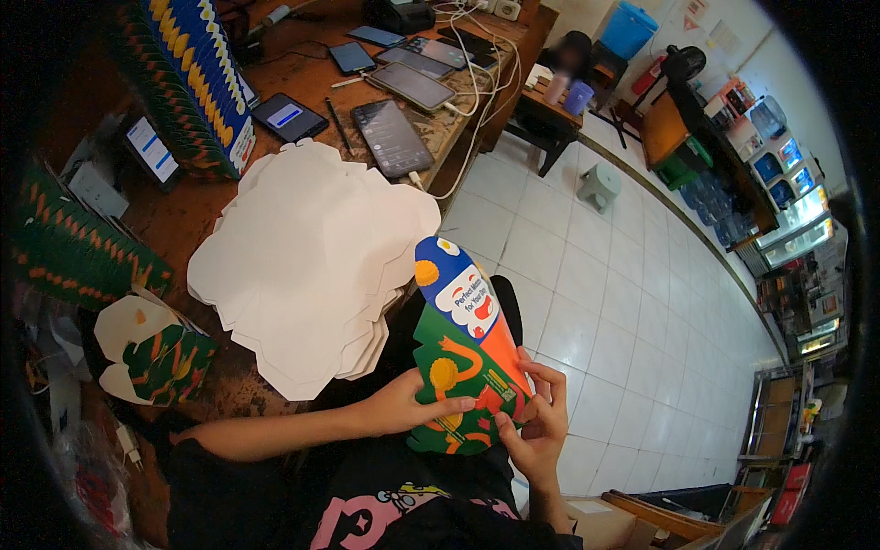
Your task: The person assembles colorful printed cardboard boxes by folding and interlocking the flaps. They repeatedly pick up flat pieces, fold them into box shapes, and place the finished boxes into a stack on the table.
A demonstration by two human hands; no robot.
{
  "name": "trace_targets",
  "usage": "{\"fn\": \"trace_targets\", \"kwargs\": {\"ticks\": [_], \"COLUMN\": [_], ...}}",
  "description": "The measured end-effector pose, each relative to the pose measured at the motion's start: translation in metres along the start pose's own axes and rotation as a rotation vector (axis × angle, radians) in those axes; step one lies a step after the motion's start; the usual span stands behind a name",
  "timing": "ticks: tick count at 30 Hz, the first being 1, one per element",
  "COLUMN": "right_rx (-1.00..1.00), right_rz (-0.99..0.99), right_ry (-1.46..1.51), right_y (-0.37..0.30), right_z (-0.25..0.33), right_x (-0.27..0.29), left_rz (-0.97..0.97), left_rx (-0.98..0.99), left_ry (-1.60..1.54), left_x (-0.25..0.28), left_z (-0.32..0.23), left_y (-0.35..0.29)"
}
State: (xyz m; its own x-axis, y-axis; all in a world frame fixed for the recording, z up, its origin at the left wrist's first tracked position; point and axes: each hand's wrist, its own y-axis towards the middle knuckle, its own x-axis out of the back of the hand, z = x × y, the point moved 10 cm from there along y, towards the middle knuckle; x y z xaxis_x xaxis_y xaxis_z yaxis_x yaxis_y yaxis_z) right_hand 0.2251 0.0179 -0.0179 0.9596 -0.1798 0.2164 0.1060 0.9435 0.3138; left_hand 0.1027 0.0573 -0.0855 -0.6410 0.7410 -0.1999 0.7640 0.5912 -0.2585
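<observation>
Over my lap I hold a printed paper food box [458,353], green, orange and blue with cartoon food pictures, partly folded and tilted. My left hand [412,403] grips its left side, thumb lying across the green panel. On the lower right edge, my right hand [536,426] is closed with thumb and fingers pinching the card. A thick stack of flat white box blanks [307,261] lies on the wooden table [206,362] beyond my left forearm. One formed green box [160,353] stands open at the table's left.
Nested finished boxes form tall stacks, one green [73,243] and one blue [197,82]. Several phones, including a black one [392,137], lie on the table among white cables [486,92]. A grey stool [599,187] stands on the tiled floor; a person [570,60] is at a far table.
</observation>
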Motion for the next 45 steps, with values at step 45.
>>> {"fn": "trace_targets", "kwargs": {"ticks": [45], "right_rx": [-0.212], "right_rz": [0.671], "right_ry": [-0.186], "right_y": [0.007], "right_z": [-0.002], "right_x": [-0.026], "left_rz": [0.455], "left_rx": [0.040], "left_ry": [0.208], "left_x": [-0.041], "left_z": [0.019], "left_y": [-0.007]}}
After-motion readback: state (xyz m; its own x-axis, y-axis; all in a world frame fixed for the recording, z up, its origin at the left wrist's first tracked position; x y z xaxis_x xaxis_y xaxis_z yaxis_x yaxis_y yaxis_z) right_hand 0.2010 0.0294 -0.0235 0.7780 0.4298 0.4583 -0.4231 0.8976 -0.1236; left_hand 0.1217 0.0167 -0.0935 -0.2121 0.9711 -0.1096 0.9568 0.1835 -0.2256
